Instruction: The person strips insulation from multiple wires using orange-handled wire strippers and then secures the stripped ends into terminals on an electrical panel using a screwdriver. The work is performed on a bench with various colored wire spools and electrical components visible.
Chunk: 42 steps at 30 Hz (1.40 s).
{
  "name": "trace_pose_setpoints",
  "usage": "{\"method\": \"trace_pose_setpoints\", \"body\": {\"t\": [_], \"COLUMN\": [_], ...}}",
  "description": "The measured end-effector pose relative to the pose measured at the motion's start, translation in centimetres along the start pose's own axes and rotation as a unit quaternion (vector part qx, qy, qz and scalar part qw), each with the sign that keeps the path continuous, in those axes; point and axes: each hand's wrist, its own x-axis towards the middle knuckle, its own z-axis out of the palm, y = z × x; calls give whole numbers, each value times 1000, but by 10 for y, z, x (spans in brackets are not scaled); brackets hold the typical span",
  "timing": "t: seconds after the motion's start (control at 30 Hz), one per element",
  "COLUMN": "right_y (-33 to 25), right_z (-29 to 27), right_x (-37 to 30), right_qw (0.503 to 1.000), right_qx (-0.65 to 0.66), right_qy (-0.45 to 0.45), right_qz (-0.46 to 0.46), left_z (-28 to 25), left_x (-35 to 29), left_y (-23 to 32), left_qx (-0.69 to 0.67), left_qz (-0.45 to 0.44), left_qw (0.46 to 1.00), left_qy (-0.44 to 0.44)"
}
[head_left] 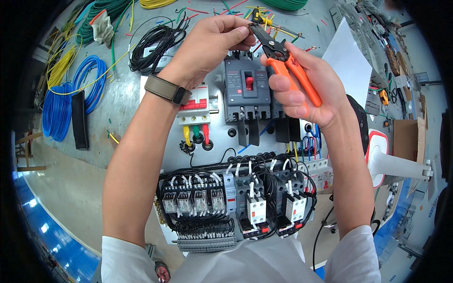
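**A:** What is over by the left edge of the desk (pixel 118 94)?

**B:** Loops of blue plastic wire (pixel 71 96), loops of yellow wire (pixel 61 66) and a flat black strap (pixel 79 120). A bundle of thin black wire (pixel 158 45) lies closer to the far edge.

**A:** And the left hand (pixel 212 42)?

**B:** It has a brown band with a black buckle (pixel 167 89) on the wrist. Its fingers are pinched tight at the black tip of the tool. Something small may be between them, but I cannot tell what.

**A:** What sits under the hands?

**B:** A grey metal board full of electric parts (pixel 219 137), in the middle of the desk. It has a white switch with red levers (pixel 194 106), then a big dark grey box switch with a red button (pixel 246 89). Near the close edge are rows of small clear boxes (pixel 193 200) and lots of black wires.

**A:** Where is the tool?

**B:** The pair of pliers with orange handles and black jaws (pixel 283 59) is up in the air above the big grey switch. The right hand (pixel 306 89) is closed around the orange handles. The jaws look almost closed.

**A:** And to the right?

**B:** A white sheet of paper (pixel 349 61) by the right edge of the desk.
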Motion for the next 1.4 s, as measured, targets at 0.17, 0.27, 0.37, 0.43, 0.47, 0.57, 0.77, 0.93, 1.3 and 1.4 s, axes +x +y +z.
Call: {"method": "trace_pose_setpoints", "body": {"t": [0.17, 0.27, 0.37, 0.43, 0.47, 0.57, 0.77, 0.93, 1.3, 1.4], "right_y": [1, 5, 1, 0, 0, -1, -4, 0, -4, -1], "right_z": [29, 52, 54, 53, 52, 42, 18, 20, 4, 9], "right_x": [0, 1, 4, 4, 4, -1, -6, -1, 1, 3], "right_qw": [984, 932, 895, 900, 903, 953, 992, 988, 994, 990], "right_qx": [-102, -235, -330, -320, -315, -206, -104, -90, -99, -128], "right_qy": [147, 269, 293, 288, 285, 217, 73, 122, 53, 52], "right_qz": [-23, -66, -70, -72, -72, -44, -6, -16, 0, -4], "left_z": [-2, -1, -2, -2, -1, 1, -2, -3, -3, -2], "left_x": [-2, -1, 2, 2, 2, 0, -1, -1, -1, -2], "left_y": [-1, -2, -3, -3, -3, -2, -3, -4, -4, -3], "left_qx": [0, -9, -9, -14, -16, -24, 18, 14, 26, 29], "left_qz": [-7, -10, 2, -3, -5, -6, 7, 5, 7, 10], "left_qw": [1000, 1000, 1000, 1000, 1000, 1000, 1000, 1000, 1000, 999], "left_qy": [6, 12, 14, 22, 26, 19, 9, 5, 6, 10]}}
